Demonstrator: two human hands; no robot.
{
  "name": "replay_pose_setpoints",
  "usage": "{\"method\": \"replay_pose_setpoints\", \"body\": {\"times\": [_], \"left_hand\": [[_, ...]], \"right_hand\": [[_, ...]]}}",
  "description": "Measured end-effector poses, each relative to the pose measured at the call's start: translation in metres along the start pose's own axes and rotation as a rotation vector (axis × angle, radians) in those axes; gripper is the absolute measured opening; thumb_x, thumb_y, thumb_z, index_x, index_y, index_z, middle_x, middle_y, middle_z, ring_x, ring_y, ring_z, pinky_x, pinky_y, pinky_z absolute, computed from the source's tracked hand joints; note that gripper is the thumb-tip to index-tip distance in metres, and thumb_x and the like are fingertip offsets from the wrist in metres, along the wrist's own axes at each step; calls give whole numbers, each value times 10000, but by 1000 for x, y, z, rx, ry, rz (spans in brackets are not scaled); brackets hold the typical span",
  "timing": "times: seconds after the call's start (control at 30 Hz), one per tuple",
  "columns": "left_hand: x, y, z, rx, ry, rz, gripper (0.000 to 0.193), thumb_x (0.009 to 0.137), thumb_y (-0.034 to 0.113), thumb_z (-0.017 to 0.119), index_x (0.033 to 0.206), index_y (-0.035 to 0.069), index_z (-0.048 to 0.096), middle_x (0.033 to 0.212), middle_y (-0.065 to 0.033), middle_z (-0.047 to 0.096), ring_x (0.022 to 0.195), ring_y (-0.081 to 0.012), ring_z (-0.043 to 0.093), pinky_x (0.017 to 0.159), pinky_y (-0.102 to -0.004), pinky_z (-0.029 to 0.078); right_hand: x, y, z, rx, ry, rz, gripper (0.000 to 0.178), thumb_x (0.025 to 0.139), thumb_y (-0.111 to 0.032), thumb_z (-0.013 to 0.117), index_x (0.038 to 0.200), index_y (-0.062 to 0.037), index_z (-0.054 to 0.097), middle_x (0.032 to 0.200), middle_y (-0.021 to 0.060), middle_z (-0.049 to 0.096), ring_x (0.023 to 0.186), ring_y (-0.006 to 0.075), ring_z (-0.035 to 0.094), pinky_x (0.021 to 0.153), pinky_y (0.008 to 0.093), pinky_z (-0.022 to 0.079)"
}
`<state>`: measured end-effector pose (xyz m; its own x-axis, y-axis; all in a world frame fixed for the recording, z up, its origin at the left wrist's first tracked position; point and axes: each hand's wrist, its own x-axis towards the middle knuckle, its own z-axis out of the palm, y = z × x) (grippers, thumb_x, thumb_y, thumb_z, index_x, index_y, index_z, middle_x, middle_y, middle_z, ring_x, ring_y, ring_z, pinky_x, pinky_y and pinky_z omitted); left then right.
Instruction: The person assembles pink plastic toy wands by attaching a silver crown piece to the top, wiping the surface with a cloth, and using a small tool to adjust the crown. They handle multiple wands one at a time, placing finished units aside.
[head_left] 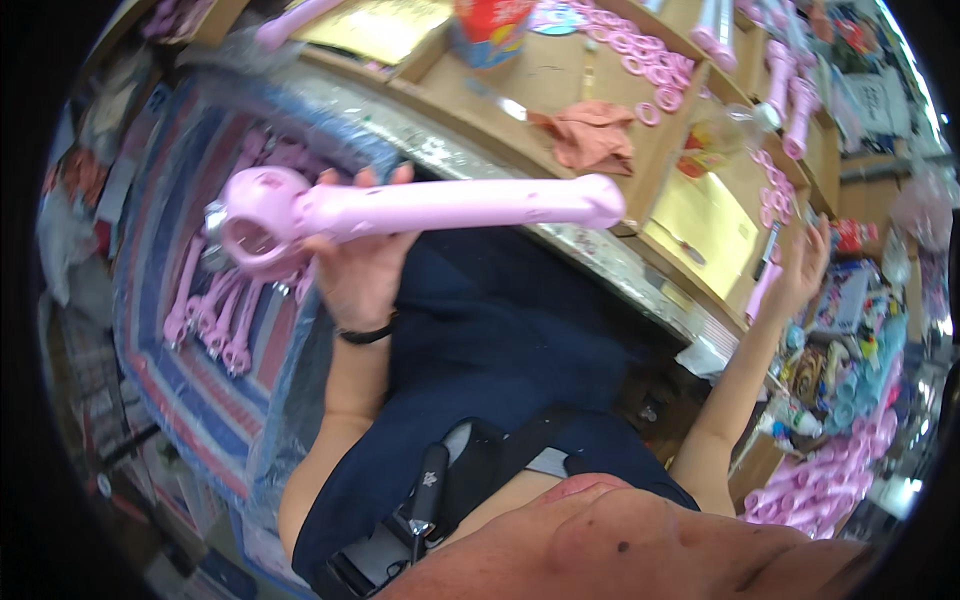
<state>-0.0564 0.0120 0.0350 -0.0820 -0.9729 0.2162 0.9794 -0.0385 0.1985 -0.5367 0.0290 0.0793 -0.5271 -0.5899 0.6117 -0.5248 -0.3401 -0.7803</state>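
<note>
A long pink plastic hand shower [450, 207] lies across my left hand [358, 280], which is closed round it near its hollow round head. A silvery fitting [214, 222] sits at the left end of that head. On the far right, my right hand [806, 262] reaches to the workbench's edge with fingers stretched apart, and I see nothing in it. Beside it are a slim dark tool [768, 250] and pink rings [775, 190]. To the left, a striped bag [190, 420] holds several similar pink hand showers [238, 355], partly hidden behind my left hand.
Wooden trays [440, 95] on the workbench hold a pile of pink rings [650, 60], an orange cloth [590, 135], a red cup [490, 30] and yellow paper [705, 230]. A clear plastic cup [735, 130] lies there too. Stacked pink parts [820, 480] stand at lower right.
</note>
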Motion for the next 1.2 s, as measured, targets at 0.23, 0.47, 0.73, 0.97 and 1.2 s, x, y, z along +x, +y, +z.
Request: {"method": "replay_pose_setpoints", "body": {"times": [0.23,0.47,0.73,0.97,1.2], "left_hand": [[0,-31,17,187,72,98,538,862,308,640,1337,186,419,1346,-124,483,1347,-391,294,1072,-642,237],[-15,-33,33,349,197,103,525,922,221,572,1377,207,310,1350,-108,466,1294,-377,385,1030,-624,335],[-18,-42,43,410,246,65,502,942,134,532,1374,165,277,1365,-165,424,1289,-392,386,1018,-606,368],[-18,-41,42,433,249,65,491,948,153,520,1376,165,278,1360,-154,437,1285,-398,390,1019,-612,361],[-18,-43,43,433,270,59,532,938,146,544,1383,165,251,1365,-166,420,1282,-397,396,1018,-598,367]], "right_hand": [[-103,-113,109,506,-279,84,123,842,74,561,932,2,604,930,78,560,712,81,486,592,175,380],[-134,-140,163,673,-619,708,136,881,-51,630,999,18,622,840,-8,613,726,23,524,639,160,408],[-130,-139,166,503,-639,621,121,891,-72,628,957,29,631,800,-21,610,682,12,507,618,152,400],[-129,-138,169,498,-640,643,125,887,-81,636,951,26,635,774,-34,598,633,-7,464,574,145,365],[-132,-133,168,459,-625,603,117,878,-75,644,937,25,639,745,-47,587,598,-18,434,540,142,341]]}}
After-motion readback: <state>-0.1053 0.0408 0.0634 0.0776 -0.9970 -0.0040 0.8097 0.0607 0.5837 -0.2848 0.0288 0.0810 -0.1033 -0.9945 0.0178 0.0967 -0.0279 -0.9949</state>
